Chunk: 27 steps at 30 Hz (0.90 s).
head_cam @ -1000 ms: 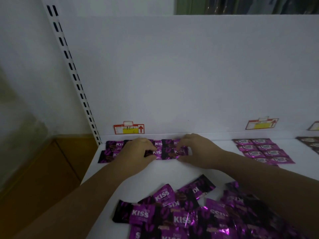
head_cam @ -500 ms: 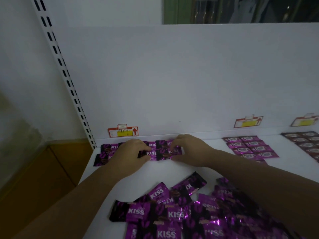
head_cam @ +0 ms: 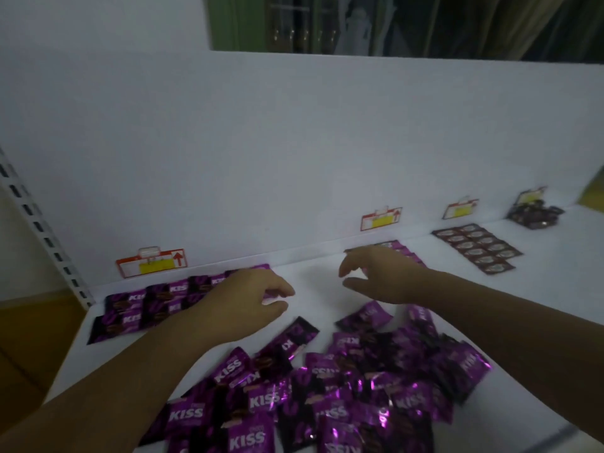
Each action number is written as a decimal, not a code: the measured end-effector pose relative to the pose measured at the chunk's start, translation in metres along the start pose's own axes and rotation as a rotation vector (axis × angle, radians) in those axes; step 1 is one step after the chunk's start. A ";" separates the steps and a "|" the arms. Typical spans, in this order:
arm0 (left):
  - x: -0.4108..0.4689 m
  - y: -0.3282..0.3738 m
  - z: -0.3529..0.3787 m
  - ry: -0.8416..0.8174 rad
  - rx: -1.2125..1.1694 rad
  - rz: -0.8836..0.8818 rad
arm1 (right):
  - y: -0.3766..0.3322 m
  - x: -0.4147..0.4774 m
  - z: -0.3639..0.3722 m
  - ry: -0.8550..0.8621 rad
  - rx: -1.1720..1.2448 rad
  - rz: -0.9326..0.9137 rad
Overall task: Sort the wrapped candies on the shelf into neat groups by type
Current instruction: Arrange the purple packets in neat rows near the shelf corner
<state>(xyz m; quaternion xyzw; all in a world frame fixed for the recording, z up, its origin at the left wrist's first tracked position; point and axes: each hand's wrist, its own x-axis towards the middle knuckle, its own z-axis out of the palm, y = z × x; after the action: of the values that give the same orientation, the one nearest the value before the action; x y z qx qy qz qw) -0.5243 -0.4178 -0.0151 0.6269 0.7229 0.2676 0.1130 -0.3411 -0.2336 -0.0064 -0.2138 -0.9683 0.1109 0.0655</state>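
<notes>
A loose heap of purple KISS candies covers the near part of the white shelf. At the back left lie two neat rows of the same purple candies. My left hand hovers at the right end of those rows, fingers loosely curled, holding nothing. Further right, my right hand is lifted above the shelf with fingers spread and empty, just beyond the heap's far edge. A pinker group of candies is partly hidden behind that hand.
Dark brown candies lie in a neat block at the back right, with a loose dark pile in the far corner. Price tags are clipped along the white back panel. A slotted upright bounds the shelf's left edge.
Both hands have let go of the aligned purple rows and lifted away, the right hand moving right. The view has swung right, showing more of the shelf.
</notes>
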 end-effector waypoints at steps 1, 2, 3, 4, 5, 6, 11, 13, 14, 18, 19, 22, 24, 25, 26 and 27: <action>0.006 0.007 0.003 -0.039 0.015 0.017 | 0.006 -0.009 -0.004 0.007 0.003 0.041; 0.012 0.013 0.008 -0.084 0.039 0.031 | 0.011 -0.018 -0.008 0.009 0.017 0.084; 0.018 0.019 0.012 -0.126 0.076 0.043 | 0.015 -0.026 -0.012 0.009 0.031 0.120; 0.024 0.025 0.018 -0.164 0.122 0.056 | 0.020 -0.034 -0.014 0.015 0.039 0.148; 0.030 0.032 0.024 -0.189 0.168 0.070 | 0.025 -0.041 -0.016 0.028 0.041 0.168; 0.036 0.038 0.030 -0.201 0.201 0.081 | 0.030 -0.049 -0.018 0.044 0.038 0.186; 0.059 0.069 0.066 -0.269 0.291 0.012 | 0.052 -0.081 -0.020 0.042 0.047 0.299; 0.063 0.076 0.075 -0.290 0.294 -0.003 | 0.054 -0.091 -0.018 -0.024 0.054 0.267; 0.064 0.077 0.077 -0.294 0.276 -0.013 | 0.052 -0.095 -0.015 -0.064 0.029 0.235; 0.068 0.078 0.078 -0.291 0.115 -0.065 | 0.049 -0.098 -0.003 -0.156 -0.147 0.124; 0.069 0.077 0.078 -0.276 0.058 -0.082 | 0.048 -0.097 -0.003 -0.139 -0.152 0.117; 0.072 0.071 0.075 -0.254 -0.134 -0.148 | 0.051 -0.098 -0.006 -0.084 -0.095 0.120; 0.073 0.067 0.073 -0.246 -0.221 -0.172 | 0.053 -0.100 -0.007 -0.090 -0.042 0.154; 0.074 0.065 0.072 -0.237 -0.252 -0.176 | 0.053 -0.100 -0.007 -0.098 -0.021 0.178; 0.074 0.063 0.070 -0.233 -0.284 -0.182 | 0.053 -0.100 -0.007 -0.112 -0.005 0.201; 0.075 0.061 0.070 -0.234 -0.315 -0.190 | 0.052 -0.100 -0.007 -0.131 0.008 0.213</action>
<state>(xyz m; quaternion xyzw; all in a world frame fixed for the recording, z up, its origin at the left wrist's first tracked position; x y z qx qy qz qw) -0.4520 -0.3243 -0.0278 0.5572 0.7099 0.2908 0.3178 -0.2296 -0.2292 -0.0202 -0.3073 -0.9420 0.1348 -0.0090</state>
